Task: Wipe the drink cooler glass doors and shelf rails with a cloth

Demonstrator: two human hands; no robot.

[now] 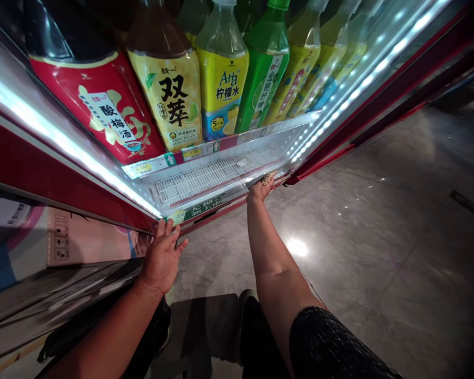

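Note:
I look down into an open drinks cooler. My right hand point(259, 190) reaches to the cooler's bottom front edge and presses a small brownish cloth point(268, 178) against it, fingers closed on the cloth. My left hand point(161, 257) rests flat with fingers spread on the lower edge of the open glass door point(75, 147). Just above my right hand lies a bare white wire shelf point(217, 172). One shelf up stand bottles: a big red one point(98, 113), a yellow-labelled tea bottle point(174, 102), a lemon water bottle point(223, 87) and a green bottle point(266, 79).
Price tags point(148, 167) line the shelf rail. LED strips point(363, 79) run along the cooler's red frame. Grey polished floor point(379, 226) spreads to the right. A cardboard box point(79, 239) sits at the left behind the door. My dark-clothed legs point(256, 337) show at the bottom.

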